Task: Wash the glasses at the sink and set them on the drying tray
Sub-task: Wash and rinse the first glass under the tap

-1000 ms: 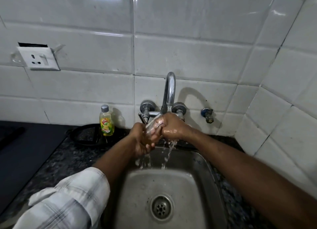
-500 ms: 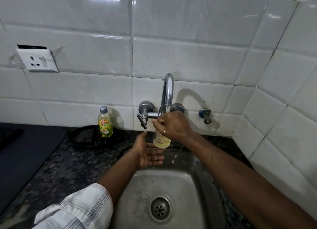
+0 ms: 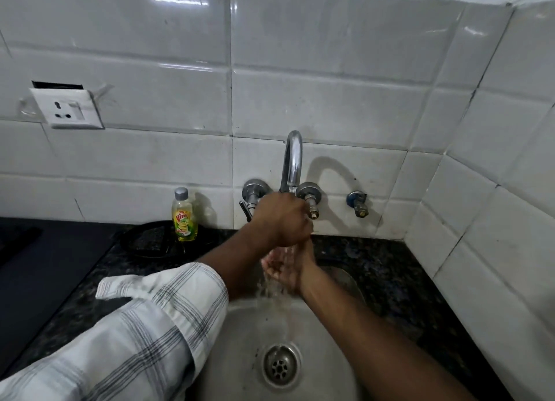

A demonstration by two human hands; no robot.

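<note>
White glossy tiles point(image 3: 330, 70) cover the far wall and turn a corner at the right. At the far left a white socket plate point(image 3: 67, 109) hangs slightly crooked on the tiles. Below it a flat dark surface point(image 3: 45, 265) meets a speckled black stone counter point(image 3: 390, 265). A small bottle of yellow dish soap point(image 3: 183, 217) with a grey cap stands upright against the wall. It is at the far edge of a dark round dish point(image 3: 147, 241).

From the near left a checked white sleeve point(image 3: 135, 325), rolled back on the forearm, reaches toward the middle. The left hand point(image 3: 282, 220) sits right under the spout of the curved chrome tap point(image 3: 292, 160), between the two tap handles, back upward and fingers curled under. What those fingers hold, if anything, is hidden.

Just beneath it and touching it, the right hand point(image 3: 285, 268) lies palm up, loosely cupped with fingers relaxed. Water runs over it and falls into the steel sink point(image 3: 240, 340) toward the round drain point(image 3: 280, 364). No glass can be made out; if one is there, the left hand covers it.

Farther right, a small valve point(image 3: 357, 203) with a blue part juts from the wall above the counter.
</note>
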